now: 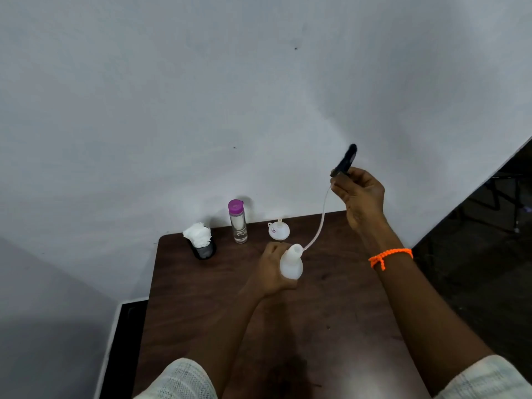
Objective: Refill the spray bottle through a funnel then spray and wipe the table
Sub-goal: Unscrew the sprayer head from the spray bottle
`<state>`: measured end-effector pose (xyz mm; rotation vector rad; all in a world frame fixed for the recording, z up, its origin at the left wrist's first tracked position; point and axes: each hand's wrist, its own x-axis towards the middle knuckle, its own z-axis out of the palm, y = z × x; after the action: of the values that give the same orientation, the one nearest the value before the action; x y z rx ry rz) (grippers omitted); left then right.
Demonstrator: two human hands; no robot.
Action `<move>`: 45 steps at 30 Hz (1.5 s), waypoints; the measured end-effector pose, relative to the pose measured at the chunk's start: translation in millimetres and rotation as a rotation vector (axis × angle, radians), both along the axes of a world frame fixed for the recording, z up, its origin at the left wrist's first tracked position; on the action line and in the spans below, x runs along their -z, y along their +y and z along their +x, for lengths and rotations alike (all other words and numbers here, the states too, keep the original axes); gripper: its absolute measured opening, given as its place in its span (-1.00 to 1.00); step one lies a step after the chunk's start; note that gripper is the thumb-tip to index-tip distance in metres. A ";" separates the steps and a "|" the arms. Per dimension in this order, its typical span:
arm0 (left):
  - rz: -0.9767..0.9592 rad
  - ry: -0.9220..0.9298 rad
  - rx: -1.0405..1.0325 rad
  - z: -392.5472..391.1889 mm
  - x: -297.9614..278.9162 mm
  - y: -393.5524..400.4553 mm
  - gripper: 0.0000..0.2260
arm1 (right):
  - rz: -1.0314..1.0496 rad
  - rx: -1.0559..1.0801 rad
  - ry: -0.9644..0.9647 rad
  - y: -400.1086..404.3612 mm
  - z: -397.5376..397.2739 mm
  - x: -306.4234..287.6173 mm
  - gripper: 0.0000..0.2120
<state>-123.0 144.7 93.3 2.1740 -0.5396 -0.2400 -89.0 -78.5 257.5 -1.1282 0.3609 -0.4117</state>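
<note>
My left hand [272, 269] grips the white spray bottle body [291, 264] upright on the dark wooden table [201, 298]. My right hand [361, 197] holds the black spray head [345, 161] lifted high above the table. Its thin clear tube [319, 223] curves down, the lower end still at the bottle's open neck. A white funnel [278, 229] lies upside down on the table just behind the bottle. To the funnel's left stands a clear water bottle [238, 223] with a purple cap.
A black mesh cup [205, 250] stuffed with white tissue [198, 233] sits at the table's far left corner. The table backs against a white wall [259, 96]. Dark floor lies past the table's right side.
</note>
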 end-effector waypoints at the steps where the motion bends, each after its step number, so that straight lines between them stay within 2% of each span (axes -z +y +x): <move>1: 0.005 -0.014 0.018 -1.2 2.3 1.1 -0.24 | -0.047 0.013 0.029 -3.0 4.5 -0.5 -0.79; 6: -0.016 -0.074 0.065 -9.3 4.2 0.9 -0.26 | -0.192 0.045 0.160 -16.0 21.6 -0.3 -0.67; 11: -0.049 -0.072 0.069 -12.4 3.0 -1.4 -0.27 | -0.233 0.054 0.241 -23.4 24.3 11.7 -0.63; 19: -0.040 -0.047 0.057 -10.8 9.4 3.5 -0.25 | -0.180 -0.010 0.277 -24.0 9.4 22.7 -0.70; 24: -0.023 -0.026 0.046 -11.4 20.7 7.5 -0.26 | -0.121 -0.001 0.275 -26.6 0.8 26.9 -0.70; 29: 0.034 -0.029 0.015 -12.7 36.9 14.0 -0.19 | -0.066 0.018 0.299 -34.0 -2.9 30.5 -0.69; 32: 0.030 -0.044 0.012 -13.8 45.3 18.6 -0.23 | -0.091 0.011 0.330 -37.8 -4.4 35.5 -0.68; 37: 0.025 -0.011 -0.059 -24.6 57.0 13.1 -0.31 | -0.155 -0.027 0.424 -41.7 -7.1 58.9 -0.64; 40: -0.072 -0.055 -0.225 -34.9 70.0 8.9 -0.51 | -0.182 -0.103 0.503 -42.5 -11.5 80.8 -0.67; 45: -0.052 0.064 -0.204 -43.8 82.7 13.3 -0.38 | -0.285 -0.170 0.681 -35.6 -21.4 133.3 -0.72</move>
<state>-166.8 158.0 10.6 2.1443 -0.2830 -0.1816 -110.4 -114.1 124.2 -1.5548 0.8115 0.0918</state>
